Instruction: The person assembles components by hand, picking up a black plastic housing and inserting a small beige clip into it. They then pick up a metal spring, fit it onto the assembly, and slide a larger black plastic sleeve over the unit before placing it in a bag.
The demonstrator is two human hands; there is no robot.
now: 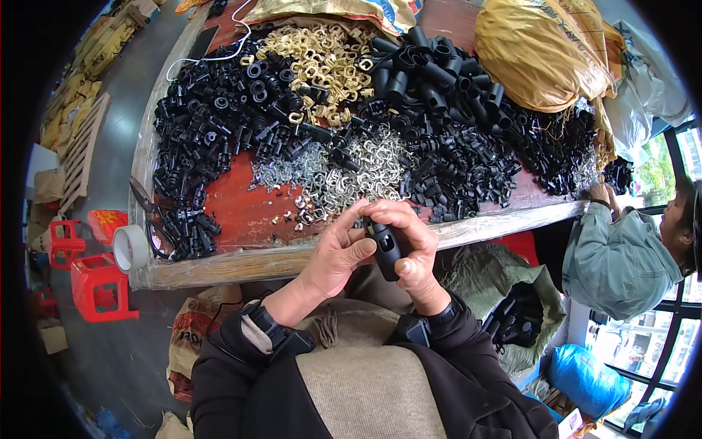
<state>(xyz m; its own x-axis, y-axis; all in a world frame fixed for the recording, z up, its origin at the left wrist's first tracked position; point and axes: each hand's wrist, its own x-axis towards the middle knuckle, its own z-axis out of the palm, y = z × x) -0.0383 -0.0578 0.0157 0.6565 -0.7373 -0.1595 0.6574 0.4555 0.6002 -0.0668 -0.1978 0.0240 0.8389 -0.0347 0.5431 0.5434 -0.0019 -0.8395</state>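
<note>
1. Beige knitted top (pixel 373 395), soft and ribless-looking, lies closest, framed by your dark jacket (pixel 241 395)

2. Your left hand (pixel 333 256) and right hand (pixel 411 245) are together, both closed on one black tubular part (pixel 386 252), which slants between them, lower end toward you

3. Its smooth, rounded wall could slide under your fingertips if the pressure is uneven; held over the bench's near edge, it could drop into your lap

4. Your fingers hide its upper end, so anything seated crookedly there could go unnoticed; I cannot tell what is inside

5. Just beyond your fingertips, shiny bent silver clips (pixel 373 164) lie tangled, so picking one could drag out several

6. Farther off, yellowish looped pieces (pixel 322 62) run into ribbed black fittings (pixel 256 88) on their left; careless reaching could mix them

7. Beyond your right hand, matte black tubes (pixel 431 73) lie heaped and could roll if nudged

8. Left of your hands, a white tape roll (pixel 130 247) stands at the rough wooden rim (pixel 219 273); a stray elbow could tip it off
</note>
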